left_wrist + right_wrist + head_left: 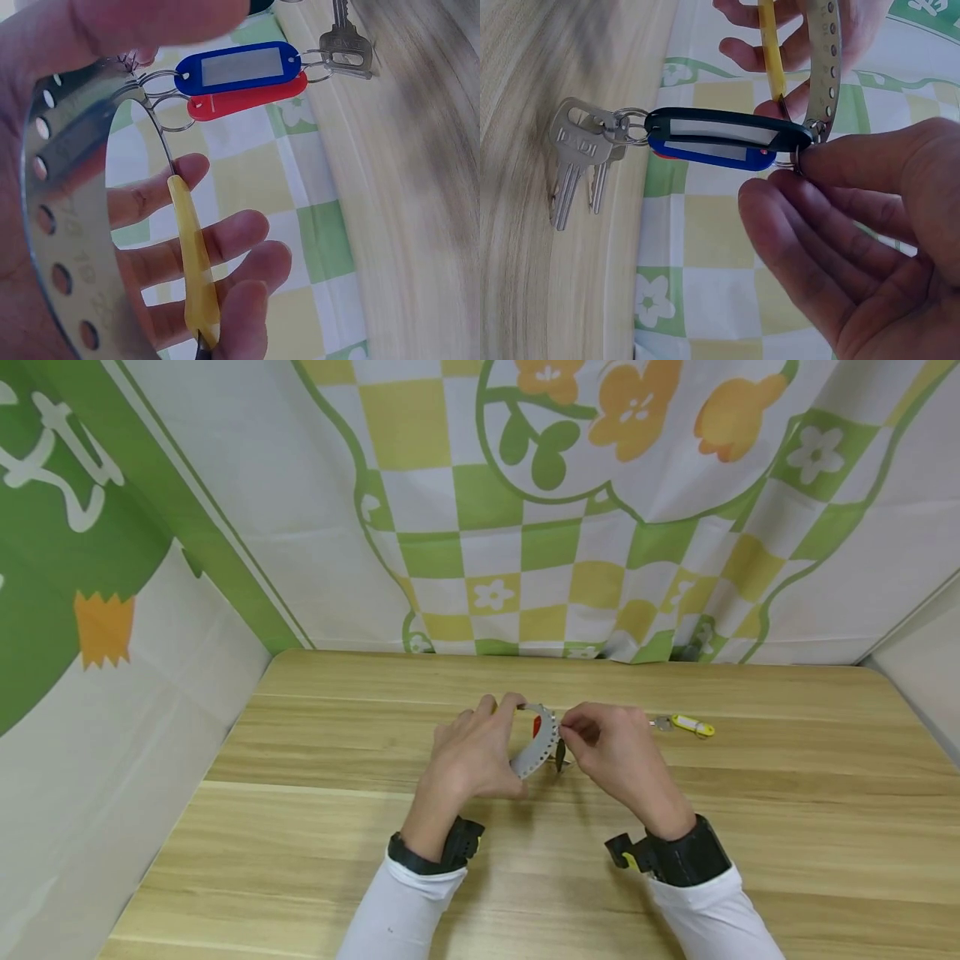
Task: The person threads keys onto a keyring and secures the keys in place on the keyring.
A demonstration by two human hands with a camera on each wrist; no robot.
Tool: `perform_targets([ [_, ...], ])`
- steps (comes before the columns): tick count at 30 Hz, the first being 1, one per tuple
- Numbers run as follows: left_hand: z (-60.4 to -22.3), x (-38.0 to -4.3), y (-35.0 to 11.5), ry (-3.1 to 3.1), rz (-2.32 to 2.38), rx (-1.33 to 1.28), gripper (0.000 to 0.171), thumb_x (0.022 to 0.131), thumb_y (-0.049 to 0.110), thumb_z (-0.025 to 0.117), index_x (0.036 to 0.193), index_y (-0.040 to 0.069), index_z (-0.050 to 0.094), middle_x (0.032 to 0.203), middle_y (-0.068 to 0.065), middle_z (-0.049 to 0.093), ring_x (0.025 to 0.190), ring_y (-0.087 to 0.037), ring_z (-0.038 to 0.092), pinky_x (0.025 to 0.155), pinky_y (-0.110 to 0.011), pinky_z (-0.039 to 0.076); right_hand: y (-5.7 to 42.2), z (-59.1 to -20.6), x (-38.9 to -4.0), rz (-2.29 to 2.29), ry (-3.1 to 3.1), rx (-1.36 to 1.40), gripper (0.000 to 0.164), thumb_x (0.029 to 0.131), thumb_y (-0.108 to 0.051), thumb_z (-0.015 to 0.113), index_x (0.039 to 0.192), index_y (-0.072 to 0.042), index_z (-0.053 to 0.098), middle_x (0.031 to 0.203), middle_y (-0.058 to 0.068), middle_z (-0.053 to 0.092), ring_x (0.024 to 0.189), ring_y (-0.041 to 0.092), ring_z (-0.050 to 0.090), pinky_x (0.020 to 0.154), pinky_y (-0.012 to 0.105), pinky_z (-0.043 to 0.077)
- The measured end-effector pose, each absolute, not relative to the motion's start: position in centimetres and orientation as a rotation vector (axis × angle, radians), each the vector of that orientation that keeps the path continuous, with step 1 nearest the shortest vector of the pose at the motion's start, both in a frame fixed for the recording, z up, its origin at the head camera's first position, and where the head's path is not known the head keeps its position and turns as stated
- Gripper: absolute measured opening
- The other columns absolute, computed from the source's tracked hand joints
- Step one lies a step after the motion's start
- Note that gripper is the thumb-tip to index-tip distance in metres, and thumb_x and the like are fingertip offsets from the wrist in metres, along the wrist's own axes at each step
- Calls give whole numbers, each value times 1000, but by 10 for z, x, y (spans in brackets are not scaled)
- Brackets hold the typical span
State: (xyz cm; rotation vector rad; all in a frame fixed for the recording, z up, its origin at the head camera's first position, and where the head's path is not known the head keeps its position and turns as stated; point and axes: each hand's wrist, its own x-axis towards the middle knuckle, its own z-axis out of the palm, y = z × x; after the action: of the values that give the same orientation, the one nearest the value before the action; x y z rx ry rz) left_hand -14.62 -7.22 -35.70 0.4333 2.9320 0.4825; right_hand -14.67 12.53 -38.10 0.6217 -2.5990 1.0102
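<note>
My left hand [474, 753] grips a curved metal key hoop [537, 753], a flat band with a row of numbered holes and a yellow sleeve [193, 262] on its thin wire side. From the band hang a blue key tag [240, 66], a red key tag [251, 99] and a dark green key tag [720, 129] by small split rings. Silver keys [579, 142] dangle from the tags' other ends. At the band's right edge, thumb and forefinger of my right hand [621, 752] pinch the small ring at the dark green tag's end.
To the right of my right hand, a yellow key tag [693, 726] with a silver key [662, 723] lies on the wooden table [315, 860]. A green and white checked curtain [487, 518] hangs behind the table's back edge. Both wrists wear black straps with cameras.
</note>
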Motion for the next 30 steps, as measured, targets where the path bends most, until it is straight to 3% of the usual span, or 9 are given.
perform_targets([
  [7, -357, -146, -72, 2943, 494, 435, 105, 56, 34, 94, 148, 23, 44, 118, -8, 57, 85, -25, 57, 67, -42, 45, 126, -381, -146, 993, -2587, 608, 4, 87, -2, 75, 89, -5, 78, 77, 2, 73, 67, 11, 68, 61, 34, 56],
  [17, -356, -146, -74, 2943, 470, 446, 100, 60, 30, 82, 152, 24, 45, 124, -9, 58, 87, -26, 58, 68, -43, 45, 129, -384, -146, 830, -2444, 820, 13, 84, 6, 77, 92, -4, 78, 84, 6, 72, 66, 13, 67, 57, 29, 54],
  [30, -355, -146, -72, 2965, 501, 396, 97, 62, 25, 79, 153, 26, 44, 142, -13, 52, 106, -34, 59, 76, -50, 46, 126, -380, -144, 1162, -2652, 452, 6, 90, -4, 73, 94, -5, 77, 78, 3, 72, 67, 15, 68, 61, 34, 55],
])
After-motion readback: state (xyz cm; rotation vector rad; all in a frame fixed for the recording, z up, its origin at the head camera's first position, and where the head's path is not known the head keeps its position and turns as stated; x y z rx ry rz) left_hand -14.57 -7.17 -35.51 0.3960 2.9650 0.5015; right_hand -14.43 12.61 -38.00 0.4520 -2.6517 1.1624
